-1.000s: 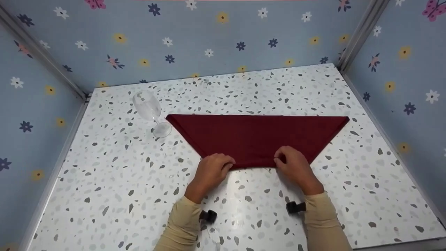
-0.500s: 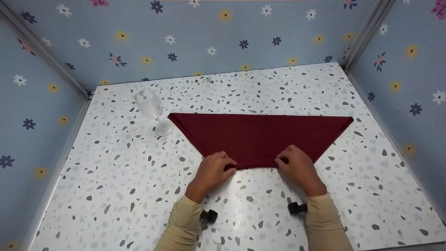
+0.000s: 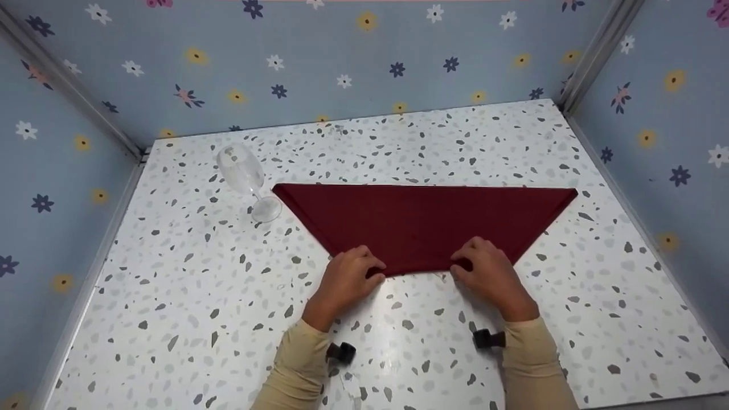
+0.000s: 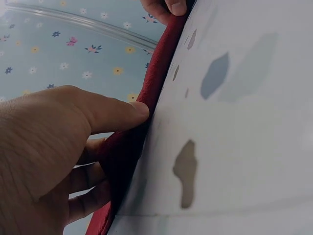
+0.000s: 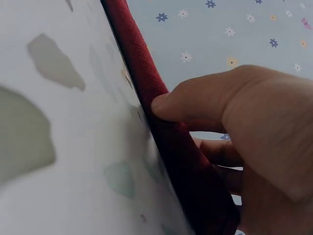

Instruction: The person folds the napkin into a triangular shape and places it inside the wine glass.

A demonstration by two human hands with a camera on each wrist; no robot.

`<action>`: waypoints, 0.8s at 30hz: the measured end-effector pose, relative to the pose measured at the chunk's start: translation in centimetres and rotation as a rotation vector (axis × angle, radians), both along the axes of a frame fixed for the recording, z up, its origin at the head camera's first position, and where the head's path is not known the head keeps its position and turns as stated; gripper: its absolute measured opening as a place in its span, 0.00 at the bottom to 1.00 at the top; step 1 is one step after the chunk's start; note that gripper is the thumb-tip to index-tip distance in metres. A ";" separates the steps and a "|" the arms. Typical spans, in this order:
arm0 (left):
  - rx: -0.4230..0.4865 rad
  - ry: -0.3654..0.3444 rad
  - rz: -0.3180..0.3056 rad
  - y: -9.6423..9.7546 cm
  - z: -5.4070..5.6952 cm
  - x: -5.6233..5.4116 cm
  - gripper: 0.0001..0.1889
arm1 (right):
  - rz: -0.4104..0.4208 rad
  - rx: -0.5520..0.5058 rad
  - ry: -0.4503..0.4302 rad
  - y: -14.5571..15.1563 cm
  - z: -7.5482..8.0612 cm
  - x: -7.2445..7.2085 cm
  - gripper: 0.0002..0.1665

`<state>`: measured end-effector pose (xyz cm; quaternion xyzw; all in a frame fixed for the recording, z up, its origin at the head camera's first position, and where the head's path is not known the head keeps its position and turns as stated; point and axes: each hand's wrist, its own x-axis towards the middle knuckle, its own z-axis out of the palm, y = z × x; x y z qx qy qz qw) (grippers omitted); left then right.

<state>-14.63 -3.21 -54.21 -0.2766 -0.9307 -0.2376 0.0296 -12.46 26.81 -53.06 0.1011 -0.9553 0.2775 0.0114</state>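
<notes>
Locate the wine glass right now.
Head view, left of centre: the wine glass is on the speckled table, close beside the far left corner of the red cloth.

No readable text, label, brand, number or sign is showing in the head view or in either wrist view, all around the clock face.
</notes>
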 end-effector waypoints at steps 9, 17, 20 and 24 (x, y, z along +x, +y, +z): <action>0.008 0.004 -0.003 0.1 0.1 -0.4 0.09 | -0.002 -0.013 0.042 0.0 0.1 -0.2 0.08; 0.002 0.009 -0.006 -0.4 0.3 -0.4 0.10 | 0.009 -0.003 0.058 -0.5 0.2 -0.3 0.07; -0.004 0.007 -0.009 -0.4 0.3 -0.4 0.12 | 0.016 0.003 0.075 -0.6 0.2 -0.1 0.07; -0.010 0.016 -0.002 -0.2 0.1 0.0 0.12 | 0.017 0.007 0.077 -0.5 0.1 0.1 0.06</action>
